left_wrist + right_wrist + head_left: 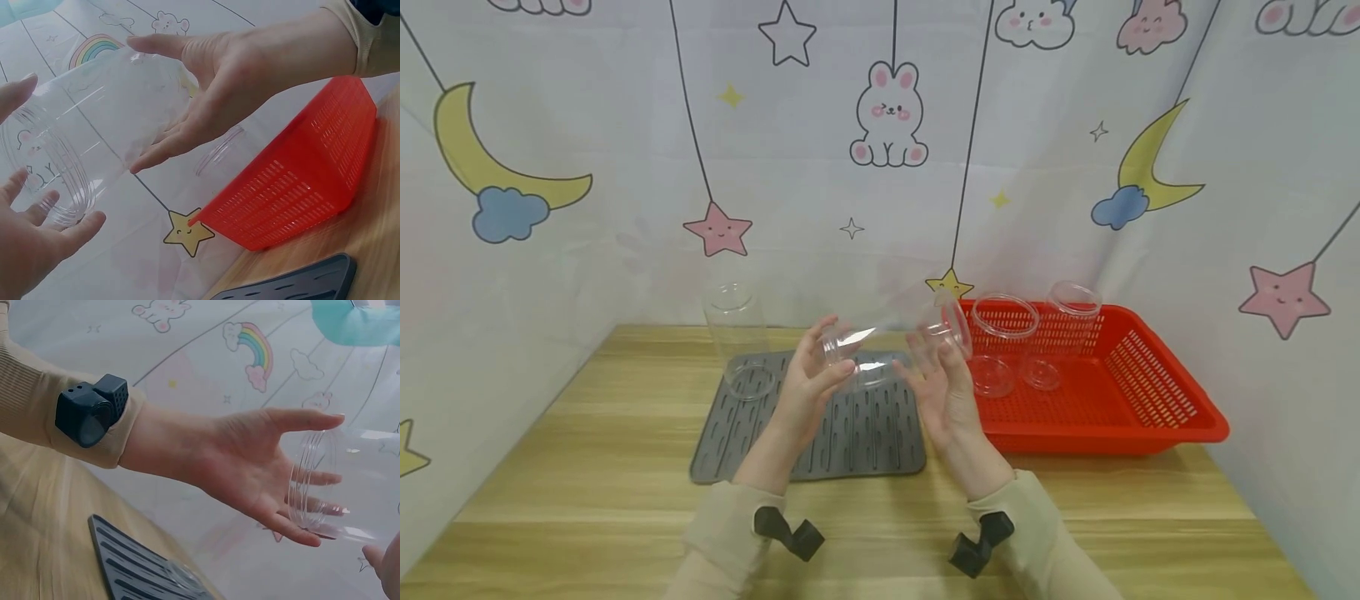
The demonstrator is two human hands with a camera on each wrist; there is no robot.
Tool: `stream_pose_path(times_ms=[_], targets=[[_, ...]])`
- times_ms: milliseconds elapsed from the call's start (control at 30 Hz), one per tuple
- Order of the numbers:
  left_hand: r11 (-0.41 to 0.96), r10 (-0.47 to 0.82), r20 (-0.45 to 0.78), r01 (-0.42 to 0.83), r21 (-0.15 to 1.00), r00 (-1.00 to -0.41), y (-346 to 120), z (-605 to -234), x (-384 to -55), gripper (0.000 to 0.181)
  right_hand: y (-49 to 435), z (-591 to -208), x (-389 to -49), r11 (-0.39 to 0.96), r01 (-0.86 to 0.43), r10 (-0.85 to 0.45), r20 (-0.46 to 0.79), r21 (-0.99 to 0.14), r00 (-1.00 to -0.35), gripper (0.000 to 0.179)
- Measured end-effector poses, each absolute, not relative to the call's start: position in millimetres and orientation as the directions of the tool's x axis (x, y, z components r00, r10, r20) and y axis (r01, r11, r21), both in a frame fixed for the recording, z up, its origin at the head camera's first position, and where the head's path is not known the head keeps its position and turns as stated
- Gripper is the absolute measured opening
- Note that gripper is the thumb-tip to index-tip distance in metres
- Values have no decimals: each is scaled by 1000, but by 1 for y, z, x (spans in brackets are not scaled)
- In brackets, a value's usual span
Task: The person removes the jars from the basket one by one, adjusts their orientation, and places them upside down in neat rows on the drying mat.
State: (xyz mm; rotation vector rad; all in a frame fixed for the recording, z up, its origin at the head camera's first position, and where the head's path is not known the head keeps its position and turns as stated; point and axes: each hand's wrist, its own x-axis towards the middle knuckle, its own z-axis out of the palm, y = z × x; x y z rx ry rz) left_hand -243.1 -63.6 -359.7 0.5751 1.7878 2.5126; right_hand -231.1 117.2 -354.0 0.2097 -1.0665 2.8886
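A clear plastic jar lies sideways in the air between both hands, above the grey ridged mat. My left hand grips its threaded neck, thumb on one side and fingers spread on the other. Around the opposite end, my right hand holds the jar with thumb and fingers, as the left wrist view shows. Another clear jar stands upright on the mat's back left part.
To the right, a red perforated basket holds two upright clear jars, a wider one and a narrower one. Mat and basket sit on a wood-grain table. Behind hangs a white curtain with cartoon prints.
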Motion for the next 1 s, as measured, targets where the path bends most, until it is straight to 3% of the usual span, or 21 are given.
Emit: stream_pose_path(times_ms=[200,400,567,700,800,867,1000], targets=[[-330,204,282,206,921,-937,-66,-358,-244,76,116,-350,-234,-736,-132,17,177,-664,-984,73],[-288,153,270,219,932,-951,-75,-355,-241,79,115,-347,-240,-721,-176,27,227,-671,-974,79],[-313,35,287,262,913,-957,-89,-355,-242,58,115,-345,-245,-679,-220,42,262,-700,-964,90],[-373,-119,260,286,882,-958,-104,-355,-242,37,112,-341,-252,-625,-263,27,317,-735,-948,78],[-401,-203,223,288,870,-954,-117,-356,-242,32,109,-339,-258,-590,-284,10,345,-756,-939,71],[-414,-249,192,284,865,-949,-126,-357,-243,32,106,-339,-263,-567,-288,13,340,-772,-940,73],[-411,-313,122,250,877,-942,-144,-361,-245,36,98,-340,-272,-511,-296,31,327,-807,-945,96]])
